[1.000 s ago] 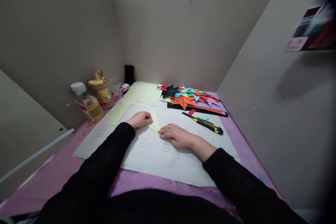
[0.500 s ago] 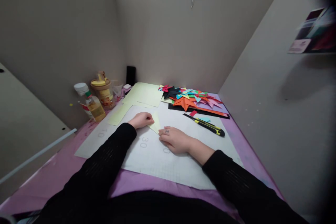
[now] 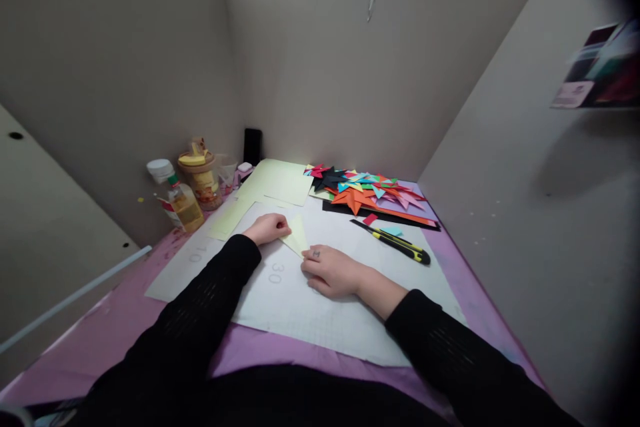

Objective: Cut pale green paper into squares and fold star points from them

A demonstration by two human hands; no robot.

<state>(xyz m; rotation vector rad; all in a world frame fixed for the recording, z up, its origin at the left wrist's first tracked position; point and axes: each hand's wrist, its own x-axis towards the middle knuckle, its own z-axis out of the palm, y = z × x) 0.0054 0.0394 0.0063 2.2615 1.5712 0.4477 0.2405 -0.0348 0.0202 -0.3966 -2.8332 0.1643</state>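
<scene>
A small piece of pale yellow paper (image 3: 297,235), folded to a pointed shape, lies on a large white sheet (image 3: 350,330) with printed numbers. My left hand (image 3: 269,229) is closed in a pinch at the paper's left corner; its fingertips are partly hidden. At the near tip of the paper, my right hand (image 3: 334,271), wearing a ring, has its fingers bent together and pressed on the edge. A black and yellow utility knife (image 3: 405,247) rests to the right, beside a red scrap (image 3: 370,219) and a light blue scrap (image 3: 392,231).
Folded paper stars (image 3: 354,199) in several colours are piled at the back right on coloured sheets. Pale yellow sheets (image 3: 287,185) lie at the back. At the left stand a bottle of amber liquid (image 3: 186,208) and a brown cup (image 3: 204,180). Grey partitions surround the desk.
The view has shifted slightly. My right hand has lowered a little towards me, and more of the yellow paper shows between my hands. My left hand keeps its pinch.
</scene>
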